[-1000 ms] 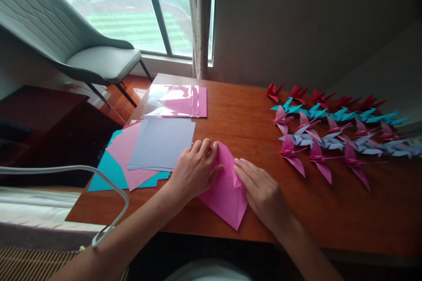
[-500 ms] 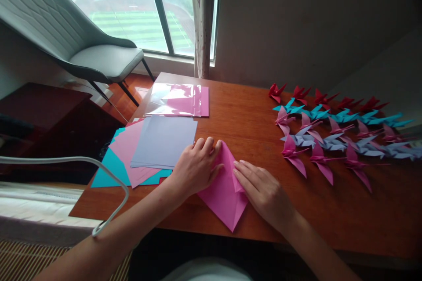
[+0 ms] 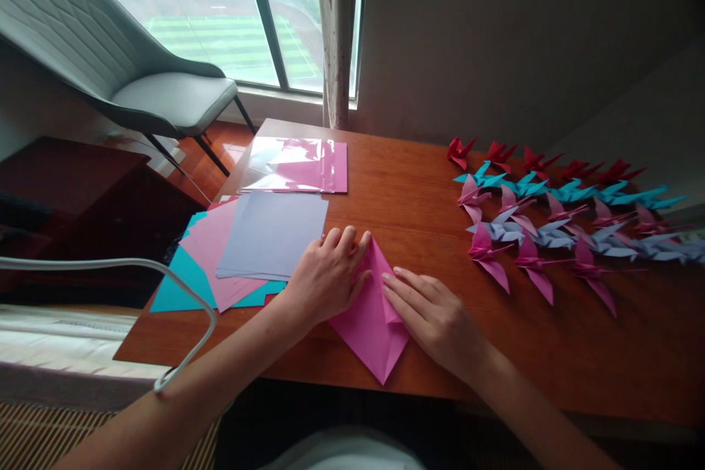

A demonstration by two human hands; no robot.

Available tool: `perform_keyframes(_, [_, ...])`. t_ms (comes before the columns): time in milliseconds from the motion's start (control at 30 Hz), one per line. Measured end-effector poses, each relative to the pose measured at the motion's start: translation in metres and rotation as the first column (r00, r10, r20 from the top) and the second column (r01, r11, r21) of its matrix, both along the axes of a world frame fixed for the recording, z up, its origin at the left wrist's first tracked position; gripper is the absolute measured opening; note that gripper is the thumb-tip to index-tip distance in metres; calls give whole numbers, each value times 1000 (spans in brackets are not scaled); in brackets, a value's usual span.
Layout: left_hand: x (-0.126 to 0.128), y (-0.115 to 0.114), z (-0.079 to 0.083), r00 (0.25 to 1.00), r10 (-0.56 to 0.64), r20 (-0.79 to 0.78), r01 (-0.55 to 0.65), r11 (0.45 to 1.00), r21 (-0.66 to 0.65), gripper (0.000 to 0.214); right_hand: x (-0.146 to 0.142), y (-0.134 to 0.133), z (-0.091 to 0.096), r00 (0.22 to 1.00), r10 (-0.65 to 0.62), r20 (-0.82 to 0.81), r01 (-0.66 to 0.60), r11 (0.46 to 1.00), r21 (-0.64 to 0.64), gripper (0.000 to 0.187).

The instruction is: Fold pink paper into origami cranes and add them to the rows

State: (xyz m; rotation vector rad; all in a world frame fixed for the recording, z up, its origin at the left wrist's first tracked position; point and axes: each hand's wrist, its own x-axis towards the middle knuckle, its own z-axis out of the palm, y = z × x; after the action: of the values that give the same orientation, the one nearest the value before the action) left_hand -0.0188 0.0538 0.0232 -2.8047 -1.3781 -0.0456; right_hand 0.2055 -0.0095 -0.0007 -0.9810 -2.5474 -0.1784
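A sheet of pink origami paper [image 3: 370,341] lies part-folded on the wooden table, one corner pointing towards me. My left hand [image 3: 326,275] holds it down from the left, fingers bent, with the index fingertip at its far corner and the thumb on its surface. Against its right edge, my right hand [image 3: 432,312] presses a folded flap inward with the fingers close together; the right thumb is hidden. Just beyond my left hand is a stack of pale lilac sheets [image 3: 272,235], overlapping light pink sheets [image 3: 209,250] and turquoise sheets [image 3: 179,283].
Rows of folded paper cranes stand at the right: red [image 3: 458,153], turquoise [image 3: 485,176], light pink [image 3: 472,194], lilac [image 3: 501,228] and bright pink [image 3: 487,257]. A clear packet [image 3: 291,165] with pink paper lies at the far left. A white cable-like bar [image 3: 110,263] crosses the left side.
My right hand has moved slightly left, pushing the flap further towards the paper's middle. My left hand stays in place on the sheet. The whole view has shifted slightly.
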Motion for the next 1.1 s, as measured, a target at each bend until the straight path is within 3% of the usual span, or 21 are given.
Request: perform_keyframes(1100, [1, -1, 3, 999, 17, -42, -18, 1000, -19, 56, -4, 1, -4, 996, 32, -80, -37, 997, -70, 29])
